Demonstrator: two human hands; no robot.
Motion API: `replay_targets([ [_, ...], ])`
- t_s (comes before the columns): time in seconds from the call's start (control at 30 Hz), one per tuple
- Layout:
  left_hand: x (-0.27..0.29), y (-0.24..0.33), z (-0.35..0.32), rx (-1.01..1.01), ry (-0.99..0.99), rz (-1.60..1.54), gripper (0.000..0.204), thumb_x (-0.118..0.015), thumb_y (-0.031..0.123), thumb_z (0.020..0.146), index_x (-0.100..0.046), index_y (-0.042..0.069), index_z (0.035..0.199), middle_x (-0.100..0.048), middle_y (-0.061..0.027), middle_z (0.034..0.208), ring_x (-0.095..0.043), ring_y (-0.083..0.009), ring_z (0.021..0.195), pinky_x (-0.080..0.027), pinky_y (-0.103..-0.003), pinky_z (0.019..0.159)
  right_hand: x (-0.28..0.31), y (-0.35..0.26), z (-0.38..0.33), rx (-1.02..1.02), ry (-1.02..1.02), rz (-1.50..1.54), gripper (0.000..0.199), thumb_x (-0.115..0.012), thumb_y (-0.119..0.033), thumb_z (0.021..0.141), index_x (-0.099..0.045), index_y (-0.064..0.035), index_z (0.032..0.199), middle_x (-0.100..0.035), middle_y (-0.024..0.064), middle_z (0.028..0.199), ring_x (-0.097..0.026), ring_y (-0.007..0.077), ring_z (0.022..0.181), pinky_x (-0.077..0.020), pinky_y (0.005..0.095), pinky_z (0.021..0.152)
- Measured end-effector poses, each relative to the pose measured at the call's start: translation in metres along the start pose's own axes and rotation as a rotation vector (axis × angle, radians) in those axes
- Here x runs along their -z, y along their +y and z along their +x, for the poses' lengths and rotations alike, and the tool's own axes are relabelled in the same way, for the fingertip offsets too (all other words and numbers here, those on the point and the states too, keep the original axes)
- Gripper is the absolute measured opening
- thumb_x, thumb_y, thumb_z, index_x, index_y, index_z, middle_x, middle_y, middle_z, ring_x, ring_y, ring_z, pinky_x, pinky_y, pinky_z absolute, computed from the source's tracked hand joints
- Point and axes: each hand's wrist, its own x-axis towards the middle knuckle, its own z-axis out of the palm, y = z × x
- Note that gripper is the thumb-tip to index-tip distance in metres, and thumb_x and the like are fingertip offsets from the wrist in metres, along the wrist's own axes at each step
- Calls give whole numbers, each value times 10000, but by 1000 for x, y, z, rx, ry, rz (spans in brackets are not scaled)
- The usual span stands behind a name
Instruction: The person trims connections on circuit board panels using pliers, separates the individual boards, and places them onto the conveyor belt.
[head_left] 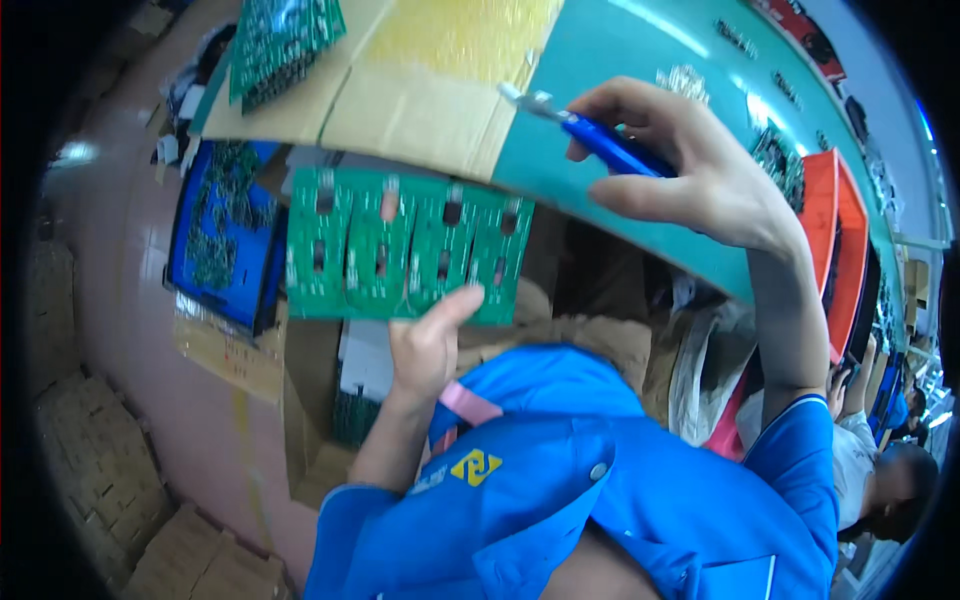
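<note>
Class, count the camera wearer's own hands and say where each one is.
2: the left hand grips the lower edge of the green circuit board; the right hand, farther right, holds a blue-handled tool.

The bare left forearm (388,440) angles up to a nearly straight wrist, its grip (424,348) closed just off the near edge of the surface (625,60), with the thumb (458,306) pressing forward and rightward and the other fingers mostly hidden. The right forearm (790,325) stands steeper and reaches past that edge, its wrist bent inward, so that the right grip (695,165) hangs above the surface, fingers curled and thumb (635,196) stretched leftward beneath them.
</note>
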Motion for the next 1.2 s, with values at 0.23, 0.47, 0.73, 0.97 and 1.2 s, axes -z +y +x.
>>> replay_targets([
  [0.23, 0, -2, 2, 69, -69, -33, 435, -560, -95, 870, -543, -43, 1301, -658, -171, 1184, -676, -280, 1050, -558, -417, 917, -53, 22, -73, -11, 23, -45, 542, -715, -153, 705, -620, 15, 1211, -684, 193, 1059, -698, 303, 894, -561, 389, 832],
  [0.47, -10, -14, -4, 104, -34, -22, 404, -576, -100, 874, -562, -42, 1273, -665, -158, 1164, -676, -250, 1036, -561, -403, 903, -74, 32, -88, 109, 75, -290, 561, -725, -116, 703, -614, -21, 1244, -642, 179, 1065, -631, 375, 996, -513, 436, 876],
  [0.73, -22, -23, -15, 11, -87, 89, 418, -610, -122, 859, -568, -18, 1262, -656, -132, 1150, -659, -215, 1043, -551, -369, 907, -82, 39, -79, 236, 142, -315, 512, -705, -155, 698, -622, 6, 1178, -641, 177, 1005, -632, 358, 971, -512, 441, 867],
  [0.97, -18, -25, -9, -13, -116, 226, 466, -626, -130, 851, -548, -6, 1293, -646, -116, 1163, -647, -198, 1050, -528, -347, 923, -78, 40, -75, 193, 87, -311, 474, -702, -149, 715, -629, 4, 1157, -651, 175, 1028, -636, 354, 993, -511, 441, 888],
  [1.2, -19, -21, -9, -52, -149, 286, 534, -630, -139, 847, -512, 9, 1346, -625, -109, 1204, -633, -192, 1079, -523, -340, 926, -74, 36, -75, 191, 80, -284, 439, -719, -131, 738, -634, 9, 1145, -655, 177, 1016, -641, 360, 995, -513, 445, 888],
])
